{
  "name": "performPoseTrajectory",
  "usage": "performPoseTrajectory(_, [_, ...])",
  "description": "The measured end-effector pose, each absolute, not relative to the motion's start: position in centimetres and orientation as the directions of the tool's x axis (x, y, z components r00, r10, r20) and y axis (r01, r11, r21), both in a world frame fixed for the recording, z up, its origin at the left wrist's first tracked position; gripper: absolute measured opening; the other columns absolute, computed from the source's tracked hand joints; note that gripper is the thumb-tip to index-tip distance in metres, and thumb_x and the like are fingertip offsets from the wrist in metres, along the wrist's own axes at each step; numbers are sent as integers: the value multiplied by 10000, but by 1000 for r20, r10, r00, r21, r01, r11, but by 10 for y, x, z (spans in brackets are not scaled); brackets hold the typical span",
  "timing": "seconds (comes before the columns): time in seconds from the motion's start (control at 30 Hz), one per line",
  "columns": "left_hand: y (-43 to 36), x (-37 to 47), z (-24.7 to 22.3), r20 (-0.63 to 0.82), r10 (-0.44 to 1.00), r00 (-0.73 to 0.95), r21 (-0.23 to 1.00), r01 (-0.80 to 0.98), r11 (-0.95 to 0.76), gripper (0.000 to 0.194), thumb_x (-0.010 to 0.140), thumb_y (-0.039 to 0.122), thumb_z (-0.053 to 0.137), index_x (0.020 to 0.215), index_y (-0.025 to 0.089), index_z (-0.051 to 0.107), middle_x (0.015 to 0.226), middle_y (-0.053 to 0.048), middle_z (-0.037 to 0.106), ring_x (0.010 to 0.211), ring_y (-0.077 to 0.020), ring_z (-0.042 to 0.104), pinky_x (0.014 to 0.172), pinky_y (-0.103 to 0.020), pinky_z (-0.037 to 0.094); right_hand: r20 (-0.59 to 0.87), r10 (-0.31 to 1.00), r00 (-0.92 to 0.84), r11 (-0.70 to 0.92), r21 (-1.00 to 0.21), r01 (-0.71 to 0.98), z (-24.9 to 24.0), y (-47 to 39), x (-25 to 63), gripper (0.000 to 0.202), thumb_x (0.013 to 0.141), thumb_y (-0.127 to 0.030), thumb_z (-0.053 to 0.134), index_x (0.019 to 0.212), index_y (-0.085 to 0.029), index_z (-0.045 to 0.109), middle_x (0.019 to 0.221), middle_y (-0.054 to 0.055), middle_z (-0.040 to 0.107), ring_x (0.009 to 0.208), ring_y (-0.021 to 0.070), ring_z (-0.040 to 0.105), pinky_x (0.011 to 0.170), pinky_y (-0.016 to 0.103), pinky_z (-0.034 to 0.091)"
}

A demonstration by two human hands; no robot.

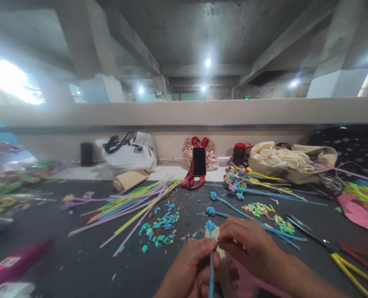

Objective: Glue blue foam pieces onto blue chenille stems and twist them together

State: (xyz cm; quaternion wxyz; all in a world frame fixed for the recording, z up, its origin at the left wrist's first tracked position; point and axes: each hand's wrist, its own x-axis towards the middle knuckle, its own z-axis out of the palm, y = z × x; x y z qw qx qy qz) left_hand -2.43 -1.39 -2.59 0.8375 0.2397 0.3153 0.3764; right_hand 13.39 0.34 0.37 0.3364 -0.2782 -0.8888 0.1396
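My left hand (194, 265) pinches a blue pipe cleaner flower (210, 225) by its stem, with the small knotted head upright above the thumb. The lower stem runs down past the palm. My right hand (249, 242) is closed right beside it, its fingertips pressed together against the stem just under the head. Whatever those fingertips grip is hidden. Beyond the right hand lie more blue flowers (213, 211) with long stems on the dark table (87, 265). Under the hands are a beige strip and some pink material (248, 279).
Loose pipe cleaners (134, 207) fan out at left, beside cut blue bits (162, 225). Yellow-green bits (260, 210) and pliers with yellow and red handles (327, 242) lie at right. A phone (199, 161), a white bag (129, 153) and a cloth bag (283, 159) stand behind.
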Motion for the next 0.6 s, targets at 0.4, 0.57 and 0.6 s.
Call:
performPoseTrajectory(0.4, [-14,-26,-25,-381,783,492,875,-82,478,196,635,238,512,483,120,546,293,25,470,173,-34,282,230,-153,137,375,692,-618,672,-648,359,21,20,159,98,769,-203,533,718,-163,608,732,19,561,676,116,550,633,220,428])
performPoseTrajectory(0.57, [-17,-26,-24,-450,763,465,872,43,488,167,622,205,475,516,115,568,266,48,417,177,-30,250,244,-159,110,280,689,-668,637,-673,374,21,16,157,104,773,-204,525,746,-163,617,757,9,538,603,87,548,594,206,442])
performPoseTrajectory(0.6, [-18,-26,-23,-453,765,458,875,61,481,163,617,209,483,512,116,566,265,51,412,183,-27,248,248,-158,110,265,680,-684,642,-665,380,22,16,157,104,773,-203,525,753,-167,620,751,7,541,620,91,552,608,210,443])
